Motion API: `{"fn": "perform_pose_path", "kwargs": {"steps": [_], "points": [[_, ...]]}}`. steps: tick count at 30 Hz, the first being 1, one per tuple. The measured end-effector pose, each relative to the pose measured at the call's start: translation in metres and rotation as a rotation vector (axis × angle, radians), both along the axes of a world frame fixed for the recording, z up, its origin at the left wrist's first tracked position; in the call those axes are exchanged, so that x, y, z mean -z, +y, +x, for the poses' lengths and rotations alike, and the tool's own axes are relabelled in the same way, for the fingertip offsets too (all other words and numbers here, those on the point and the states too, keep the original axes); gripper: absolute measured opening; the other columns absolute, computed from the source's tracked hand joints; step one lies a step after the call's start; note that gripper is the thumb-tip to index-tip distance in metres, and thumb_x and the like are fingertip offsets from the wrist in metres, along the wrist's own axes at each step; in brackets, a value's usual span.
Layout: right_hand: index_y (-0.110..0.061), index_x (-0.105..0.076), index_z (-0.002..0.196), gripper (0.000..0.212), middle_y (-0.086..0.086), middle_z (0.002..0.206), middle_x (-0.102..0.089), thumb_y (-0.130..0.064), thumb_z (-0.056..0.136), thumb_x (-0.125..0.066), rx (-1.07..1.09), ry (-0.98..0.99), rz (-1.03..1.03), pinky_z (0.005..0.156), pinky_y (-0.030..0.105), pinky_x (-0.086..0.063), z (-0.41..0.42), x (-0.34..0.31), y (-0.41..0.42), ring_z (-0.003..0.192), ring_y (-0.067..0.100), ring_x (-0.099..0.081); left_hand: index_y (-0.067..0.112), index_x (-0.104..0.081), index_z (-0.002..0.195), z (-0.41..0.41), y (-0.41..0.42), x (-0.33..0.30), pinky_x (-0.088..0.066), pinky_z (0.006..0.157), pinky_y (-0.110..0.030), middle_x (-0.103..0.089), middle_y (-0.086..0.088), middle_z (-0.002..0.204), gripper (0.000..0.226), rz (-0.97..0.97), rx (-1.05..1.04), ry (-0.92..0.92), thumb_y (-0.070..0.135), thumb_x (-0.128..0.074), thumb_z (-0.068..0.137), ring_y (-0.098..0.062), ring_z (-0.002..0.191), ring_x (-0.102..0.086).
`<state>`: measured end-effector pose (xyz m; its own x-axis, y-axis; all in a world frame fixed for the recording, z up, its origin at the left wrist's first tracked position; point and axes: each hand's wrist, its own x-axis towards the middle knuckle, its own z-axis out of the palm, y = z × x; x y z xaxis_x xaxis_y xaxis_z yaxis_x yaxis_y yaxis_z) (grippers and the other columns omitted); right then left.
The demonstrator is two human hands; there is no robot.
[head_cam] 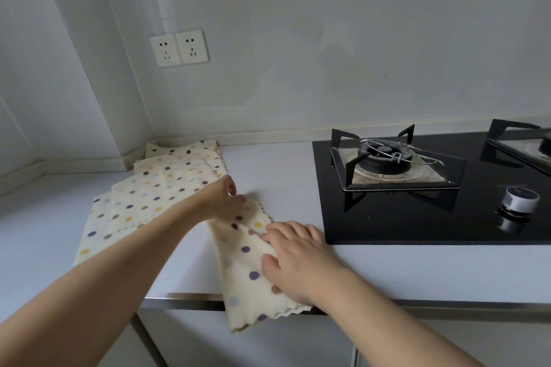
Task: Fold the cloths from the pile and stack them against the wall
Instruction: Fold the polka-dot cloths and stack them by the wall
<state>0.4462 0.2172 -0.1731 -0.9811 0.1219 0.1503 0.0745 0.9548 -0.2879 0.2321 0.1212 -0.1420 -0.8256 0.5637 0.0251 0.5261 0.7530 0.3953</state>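
Lying under both hands, head view: polka-dot cloth (247,271), near end hanging over the counter edge (417,304). Right hand (295,262) rests on it, fingers spread and flat. Left hand (228,202) pinches the cloth's far edge, fingers curled. Pile of cloths (155,191) lies left of the left hand, reaching the wall (298,53).

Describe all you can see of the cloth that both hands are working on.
The cloth is cream with purple, brown and yellow dots and a wavy edge; it looks soft. It lies lengthwise on the counter, its near end hanging over the front edge. The left hand holds its far end; the right hand presses its middle.
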Motion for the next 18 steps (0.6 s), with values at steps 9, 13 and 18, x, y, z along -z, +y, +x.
{"fn": "perform_pose_path", "kwargs": {"steps": [9,13,18], "points": [[-0.027,-0.021,0.146,0.052,-0.009,0.159,-0.016,-0.040,0.096,-0.026,-0.016,-0.088,0.039,0.116,0.033,-0.007,-0.001,-0.004,0.001,0.144,0.010,-0.007,0.014,-0.056,0.076,-0.017,-0.026,-0.021,-0.038,0.074,-0.030,-0.055,-0.001,0.076,0.018,-0.003,0.196,-0.387,0.027,-0.067,0.081,-0.019,0.074,-0.048],[-0.030,-0.003,0.155,0.065,-0.012,0.162,0.000,-0.058,0.098,-0.017,-0.015,-0.185,0.089,0.118,0.035,0.000,0.000,-0.008,0.000,0.148,0.012,0.004,0.016,-0.061,0.086,-0.020,-0.033,-0.028,-0.040,0.079,-0.028,-0.060,-0.003,0.086,0.008,-0.003,0.217,-0.474,0.022,-0.063,0.092,-0.018,0.079,-0.053],[-0.032,-0.001,0.155,0.075,-0.013,0.162,0.004,-0.069,0.090,0.000,-0.013,-0.231,0.071,0.119,0.036,0.003,-0.001,-0.011,-0.002,0.148,0.011,0.007,0.025,-0.065,0.081,-0.022,-0.029,-0.026,-0.039,0.065,-0.027,-0.061,0.004,0.080,0.016,-0.138,0.194,-0.263,0.038,-0.073,0.082,-0.016,0.072,-0.052]]}}
